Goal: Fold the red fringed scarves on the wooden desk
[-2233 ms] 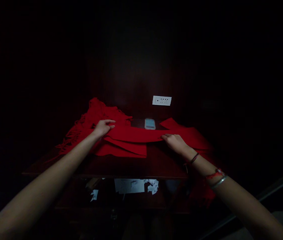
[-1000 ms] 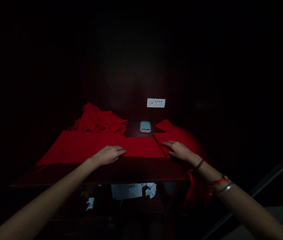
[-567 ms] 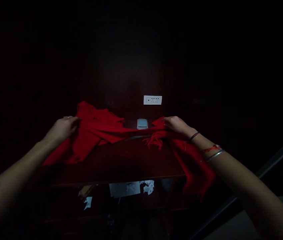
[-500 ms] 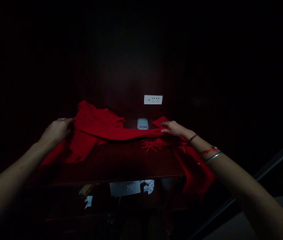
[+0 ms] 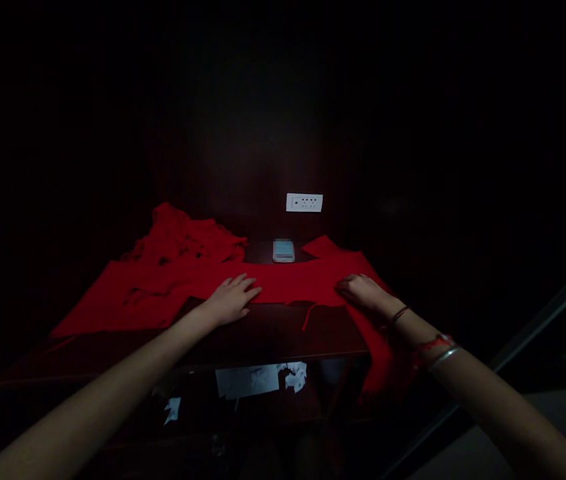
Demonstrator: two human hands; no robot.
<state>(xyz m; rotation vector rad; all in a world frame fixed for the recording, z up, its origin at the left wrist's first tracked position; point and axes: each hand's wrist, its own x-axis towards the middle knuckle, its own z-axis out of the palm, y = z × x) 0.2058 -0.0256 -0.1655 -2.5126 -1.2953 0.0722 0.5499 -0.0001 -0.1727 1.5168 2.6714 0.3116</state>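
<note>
A red fringed scarf (image 5: 293, 283) lies spread across a dark wooden table (image 5: 273, 337), one end hanging over the right edge. My left hand (image 5: 233, 300) rests flat on the scarf near its middle, fingers stretched out. My right hand (image 5: 365, 292) presses on the scarf near the table's right edge, fingers curled down onto the cloth. A bunched heap of red cloth (image 5: 187, 240) sits at the back left.
A small phone (image 5: 283, 251) lies at the back of the table, under a white wall socket plate (image 5: 304, 202). White paper scraps (image 5: 257, 379) lie on a shelf below the tabletop. The room around is very dark.
Half a second ago both hands held the scarf lifted and apart at the back. They have since come down and forward, and the scarf now lies flat under them.
</note>
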